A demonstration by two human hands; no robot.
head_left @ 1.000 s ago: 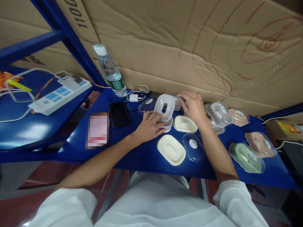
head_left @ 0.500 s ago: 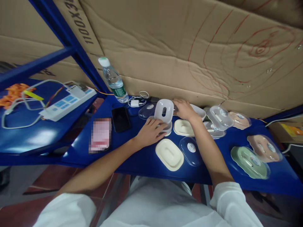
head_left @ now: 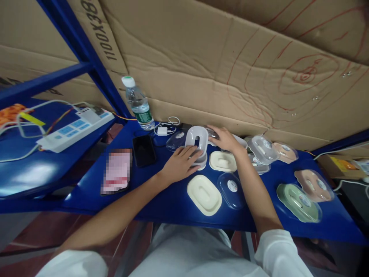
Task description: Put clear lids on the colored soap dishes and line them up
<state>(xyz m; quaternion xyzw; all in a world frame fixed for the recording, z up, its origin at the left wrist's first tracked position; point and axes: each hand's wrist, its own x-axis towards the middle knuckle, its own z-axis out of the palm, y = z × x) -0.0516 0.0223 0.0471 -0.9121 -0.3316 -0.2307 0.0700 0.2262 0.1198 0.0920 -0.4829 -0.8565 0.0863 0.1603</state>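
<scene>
My left hand (head_left: 182, 163) lies with its fingers spread over the front of a stacked pale grey dish (head_left: 197, 135) with an oval slot. Just right of that dish, my right hand (head_left: 224, 137) has its fingers curled round a clear lid (head_left: 212, 133). Below my right forearm a cream oval tray (head_left: 222, 161) sits on the blue table. Nearer the front edge are another cream tray (head_left: 204, 195) and a clear lid with a round label (head_left: 231, 190). A further clear lid (head_left: 176, 140) rests left of the stack.
Phone (head_left: 144, 150), pink-screened device (head_left: 117, 170), water bottle (head_left: 140, 105), charger (head_left: 162, 131) and power strip (head_left: 76, 130) are on the left. Lidded grey (head_left: 263, 150), peach (head_left: 313, 184) and green (head_left: 298, 202) dishes are on the right. Cardboard (head_left: 184, 61) stands behind.
The camera view has shifted slightly. My left hand stays at the stacked dish, and my right hand has moved slightly, with more of the clear lid now showing by its fingers.
</scene>
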